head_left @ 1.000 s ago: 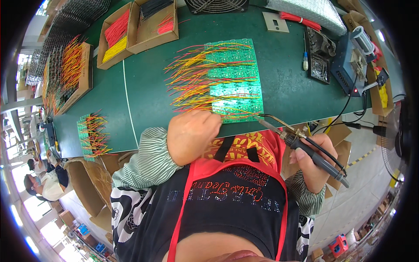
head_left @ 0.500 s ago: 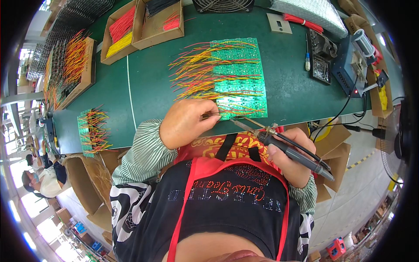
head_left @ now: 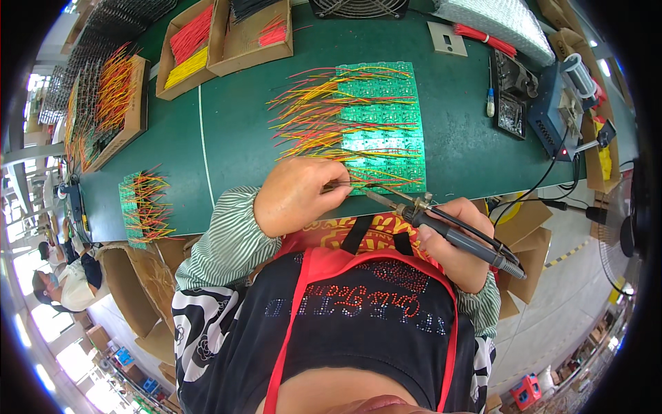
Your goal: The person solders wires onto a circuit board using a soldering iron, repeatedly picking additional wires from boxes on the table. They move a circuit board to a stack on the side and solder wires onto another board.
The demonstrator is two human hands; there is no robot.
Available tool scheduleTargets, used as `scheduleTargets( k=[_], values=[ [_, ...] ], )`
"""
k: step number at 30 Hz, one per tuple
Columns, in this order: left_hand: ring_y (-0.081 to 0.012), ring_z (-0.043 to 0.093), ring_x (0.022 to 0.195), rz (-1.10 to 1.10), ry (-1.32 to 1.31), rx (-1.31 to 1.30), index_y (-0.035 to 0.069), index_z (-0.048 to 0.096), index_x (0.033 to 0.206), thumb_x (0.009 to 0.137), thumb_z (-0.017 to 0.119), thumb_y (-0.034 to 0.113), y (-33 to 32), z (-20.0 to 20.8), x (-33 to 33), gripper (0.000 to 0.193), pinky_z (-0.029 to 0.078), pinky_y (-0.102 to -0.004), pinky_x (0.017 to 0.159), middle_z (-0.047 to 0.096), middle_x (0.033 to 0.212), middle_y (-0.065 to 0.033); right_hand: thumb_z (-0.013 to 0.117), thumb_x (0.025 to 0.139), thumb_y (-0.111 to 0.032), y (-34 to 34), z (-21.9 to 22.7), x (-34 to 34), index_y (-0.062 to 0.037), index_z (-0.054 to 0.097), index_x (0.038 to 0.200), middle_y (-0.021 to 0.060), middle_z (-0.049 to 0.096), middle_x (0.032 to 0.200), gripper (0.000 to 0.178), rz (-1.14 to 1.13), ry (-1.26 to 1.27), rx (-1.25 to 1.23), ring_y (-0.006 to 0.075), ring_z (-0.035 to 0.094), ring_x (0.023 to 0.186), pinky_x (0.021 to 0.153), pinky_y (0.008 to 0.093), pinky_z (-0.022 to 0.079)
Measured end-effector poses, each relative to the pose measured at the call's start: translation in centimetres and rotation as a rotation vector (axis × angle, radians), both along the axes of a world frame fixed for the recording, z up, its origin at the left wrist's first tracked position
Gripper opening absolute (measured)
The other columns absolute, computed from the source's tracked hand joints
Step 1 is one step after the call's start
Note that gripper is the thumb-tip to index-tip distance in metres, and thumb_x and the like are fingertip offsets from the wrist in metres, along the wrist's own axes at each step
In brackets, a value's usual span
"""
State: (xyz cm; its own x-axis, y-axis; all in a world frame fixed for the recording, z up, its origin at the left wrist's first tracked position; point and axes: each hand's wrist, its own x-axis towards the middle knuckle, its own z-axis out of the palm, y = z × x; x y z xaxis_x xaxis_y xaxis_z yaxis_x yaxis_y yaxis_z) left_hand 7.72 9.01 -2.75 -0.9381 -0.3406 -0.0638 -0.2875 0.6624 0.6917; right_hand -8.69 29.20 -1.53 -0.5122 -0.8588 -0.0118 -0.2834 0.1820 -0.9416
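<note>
A green circuit board panel (head_left: pixel 383 110) lies on the bench, with rows of red, yellow and dark wires (head_left: pixel 310 117) running out past its left side. My left hand (head_left: pixel 300 193) is at its near left corner, thumb and forefinger pinched on thin dark wires (head_left: pixel 336 185). In my right hand (head_left: pixel 455 241) is a grey soldering iron (head_left: pixel 462 241) with a thin feed tube clamped along it. The iron's tip points left at the panel's near edge, close to my left fingertips; whether it touches the board I cannot tell.
A smaller wired board (head_left: pixel 129 207) lies at the left. Cardboard boxes (head_left: pixel 252 61) of red, yellow and black wires stand at the back, beside a carton of wired boards (head_left: pixel 127 114). A blue soldering station (head_left: pixel 552 114) with a solder spool (head_left: pixel 579 76) and cables stands right.
The whole view has shifted slightly. Both hands keep nearly the same place at the panel's near edge, the left still pinching, the right still holding the soldering iron.
</note>
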Motion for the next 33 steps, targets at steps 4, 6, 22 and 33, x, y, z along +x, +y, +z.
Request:
scheduleTargets(
  k=[4, 6, 22, 33],
  values=[
    [-0.0216, 0.059, 0.056, -0.009, 0.013, 0.003, 0.003, 0.062, 0.081, 0.079, 0.066, 0.016, -0.1, 0.0, -0.1, 0.014, 0.046, -0.0312, 0.051, 0.062, 0.070, -0.0091, 0.074, 0.069, -0.009, 0.4, 0.0, 0.0, -0.0014, 0.060, 0.083, 0.0056, 0.064, 0.068, 0.021, -0.031, -0.075, 0.012, 0.0101, 0.060, 0.058, 0.055, 0.0237, 0.047],
    [-0.0217, 0.059, 0.056, -0.006, 0.003, 0.007, 0.003, 0.062, 0.081, 0.079, 0.066, 0.016, 0.0, 0.1, -0.1, 0.014, 0.046, -0.0312, 0.051, 0.063, 0.071, -0.0091, 0.074, 0.069, -0.009, 0.8, 0.1, 0.0, -0.0014, 0.060, 0.083, 0.0055, 0.064, 0.069, 0.021, -0.055, -0.146, 0.014, 0.0099, 0.061, 0.058, 0.056, 0.0238, 0.047],
    [-0.0259, 0.061, 0.069, 0.111, 0.177, -0.361, 0.003, 0.064, 0.083, 0.081, 0.064, 0.014, 1.1, 3.5, 0.9, 0.010, 0.047, -0.0337, 0.060, 0.064, 0.076, -0.0103, 0.072, 0.071, -0.009, 3.7, 0.9, -0.4, -0.0010, 0.060, 0.082, 0.0019, 0.062, 0.067, 0.019, -0.150, -0.170, 0.048, 0.0061, 0.056, 0.059, 0.056, 0.0217, 0.045],
    [-0.0274, 0.058, 0.071, -0.052, 0.105, -0.188, 0.006, 0.061, 0.082, 0.080, 0.064, 0.015, 1.7, 0.1, -2.0, 0.010, 0.046, -0.0365, 0.061, 0.056, 0.077, -0.0081, 0.071, 0.071, -0.006, 3.5, 0.6, -0.6, -0.0004, 0.058, 0.085, 0.0033, 0.063, 0.071, 0.019, -0.205, -0.274, 0.021, 0.0066, 0.057, 0.061, 0.057, 0.0219, 0.047]
  ],
)
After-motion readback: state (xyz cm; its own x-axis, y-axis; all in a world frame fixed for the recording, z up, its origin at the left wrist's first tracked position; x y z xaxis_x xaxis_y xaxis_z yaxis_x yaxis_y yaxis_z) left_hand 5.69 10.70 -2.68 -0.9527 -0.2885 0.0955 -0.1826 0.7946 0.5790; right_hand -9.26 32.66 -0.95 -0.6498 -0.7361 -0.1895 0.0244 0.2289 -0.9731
